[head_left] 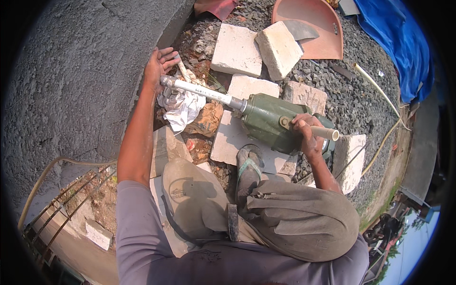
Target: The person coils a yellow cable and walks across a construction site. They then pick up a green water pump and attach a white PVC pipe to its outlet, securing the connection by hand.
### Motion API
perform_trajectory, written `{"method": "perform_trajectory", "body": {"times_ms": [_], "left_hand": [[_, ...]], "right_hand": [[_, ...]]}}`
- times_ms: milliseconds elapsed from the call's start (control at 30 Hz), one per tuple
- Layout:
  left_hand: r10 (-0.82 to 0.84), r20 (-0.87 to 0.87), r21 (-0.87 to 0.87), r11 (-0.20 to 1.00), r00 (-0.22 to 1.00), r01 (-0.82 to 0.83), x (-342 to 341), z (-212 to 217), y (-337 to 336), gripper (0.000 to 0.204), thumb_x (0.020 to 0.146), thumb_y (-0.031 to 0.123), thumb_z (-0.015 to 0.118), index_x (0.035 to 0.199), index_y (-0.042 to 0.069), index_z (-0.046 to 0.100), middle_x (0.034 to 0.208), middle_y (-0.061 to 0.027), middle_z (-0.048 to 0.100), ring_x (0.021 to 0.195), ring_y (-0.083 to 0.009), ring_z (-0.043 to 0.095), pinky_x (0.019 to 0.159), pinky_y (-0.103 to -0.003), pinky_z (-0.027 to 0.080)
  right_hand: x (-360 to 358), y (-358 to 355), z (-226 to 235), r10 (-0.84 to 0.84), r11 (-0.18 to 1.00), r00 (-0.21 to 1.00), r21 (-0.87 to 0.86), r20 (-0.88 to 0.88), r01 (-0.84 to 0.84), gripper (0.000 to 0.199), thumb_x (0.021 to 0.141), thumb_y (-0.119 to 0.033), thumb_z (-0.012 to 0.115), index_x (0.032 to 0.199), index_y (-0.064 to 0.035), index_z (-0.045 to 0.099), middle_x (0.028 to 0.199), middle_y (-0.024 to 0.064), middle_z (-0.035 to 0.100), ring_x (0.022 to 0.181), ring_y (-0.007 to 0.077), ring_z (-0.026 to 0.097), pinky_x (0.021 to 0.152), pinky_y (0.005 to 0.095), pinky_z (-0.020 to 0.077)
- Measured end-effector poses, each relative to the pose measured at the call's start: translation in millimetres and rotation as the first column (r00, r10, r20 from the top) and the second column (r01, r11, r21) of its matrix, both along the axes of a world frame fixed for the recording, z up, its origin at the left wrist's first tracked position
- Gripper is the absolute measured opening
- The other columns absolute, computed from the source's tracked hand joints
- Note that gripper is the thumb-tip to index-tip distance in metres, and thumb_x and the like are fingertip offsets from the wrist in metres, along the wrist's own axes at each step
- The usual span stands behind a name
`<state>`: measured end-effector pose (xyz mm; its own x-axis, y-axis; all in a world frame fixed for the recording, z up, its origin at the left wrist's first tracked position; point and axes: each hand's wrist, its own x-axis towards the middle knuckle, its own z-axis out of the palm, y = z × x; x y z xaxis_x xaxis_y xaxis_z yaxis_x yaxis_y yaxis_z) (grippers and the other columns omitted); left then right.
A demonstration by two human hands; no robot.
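Note:
A dark green water pump [266,118] lies over pale blocks in front of me, with a bolt-like plug on its side. From its left end runs a white plastic pipe [204,91] with a grey end fitting. My left hand [156,70] is beside that far end, fingers stretched out and apart, the fitting close to its palm; whether they touch I cannot tell. My right hand [308,135] is wrapped round the pump's right part, by a short beige pipe [325,132] that sticks out to the right. Crumpled white paper [183,109] lies under the white pipe.
Pale blocks [237,50] lie on gravel [349,102]. Beyond them rests an orange plastic scoop [327,40]. A rough grey concrete wall [76,71] rises at left, with a hose [52,164] and steel bars [66,202] below. A blue tarp [394,42] hangs at far right.

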<state>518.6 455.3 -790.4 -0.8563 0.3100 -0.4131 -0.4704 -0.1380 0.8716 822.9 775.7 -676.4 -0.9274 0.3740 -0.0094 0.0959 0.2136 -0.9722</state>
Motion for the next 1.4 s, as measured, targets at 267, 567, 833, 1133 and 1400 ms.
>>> {"method": "perform_trajectory", "body": {"times_ms": [267,567,833,1133,1400], "left_hand": [[0.121,-0.055,0.084,0.99,0.991,-0.116,61.3,-21.3,-32.8,0.055,0.1,0.046,0.031,0.12,0.0,0.053,0.118,-0.0119,0.059,0.114,-0.0212,0.052,0.1,-0.039,0.035],[0.006,-0.083,-0.003,1.0,0.996,-0.006,75.9,-12.1,-26.8,0.056,0.099,0.05,0.031,0.124,0.006,0.054,0.126,-0.0066,0.055,0.119,-0.0196,0.047,0.106,-0.037,0.029],[0.158,-0.067,0.052,0.987,0.985,-0.154,93.1,-34.4,-27.2,0.057,0.1,0.045,0.032,0.14,0.005,0.036,0.142,-0.0079,0.04,0.133,-0.0218,0.035,0.111,-0.038,0.024],[0.191,-0.051,0.064,0.98,0.98,-0.188,93.5,-14.4,-13.2,0.063,0.095,0.053,0.041,0.14,0.01,0.036,0.136,-0.0091,0.044,0.127,-0.023,0.039,0.104,-0.042,0.029],[0.206,-0.05,-0.038,0.977,0.977,-0.208,92.9,-21.8,-6.9,0.054,0.095,0.05,0.042,0.132,0.011,0.043,0.134,-0.0057,0.046,0.126,-0.025,0.039,0.102,-0.046,0.03]], "right_hand": [[1.6,1.5,2.9,-0.006,0.998,0.999,0.07,0.032,0.004,0.024,0.087,-0.02,0.06,0.074,0.0,0.056,0.084,0.0116,0.061,0.081,0.0162,0.054,0.076,0.029,0.0425],[4.9,0.7,1.5,-0.018,0.996,0.999,0.088,0.034,0.015,0.022,0.089,-0.02,0.06,0.082,-0.0004,0.056,0.091,0.0118,0.062,0.085,0.0164,0.055,0.081,0.0297,0.0429],[5.4,-6.0,-1.9,-0.04,0.995,0.999,0.091,0.034,0.036,0.017,0.09,-0.017,0.06,0.083,-0.0017,0.057,0.094,0.0108,0.063,0.089,0.0161,0.056,0.085,0.0302,0.0426],[20.3,10.5,-3.3,0.001,0.981,0.995,0.191,0.098,-0.02,0.025,0.086,-0.014,0.065,0.106,-0.0026,0.055,0.11,0.0104,0.06,0.104,0.0209,0.055,0.093,0.0344,0.0422],[77.8,72.7,11.1,-0.404,0.652,0.905,0.653,-0.133,0.386,0.044,0.086,-0.026,0.065,0.12,-0.0027,0.051,0.122,0.0182,0.054,0.115,0.032,0.051,0.098,0.039,0.0399]]}}
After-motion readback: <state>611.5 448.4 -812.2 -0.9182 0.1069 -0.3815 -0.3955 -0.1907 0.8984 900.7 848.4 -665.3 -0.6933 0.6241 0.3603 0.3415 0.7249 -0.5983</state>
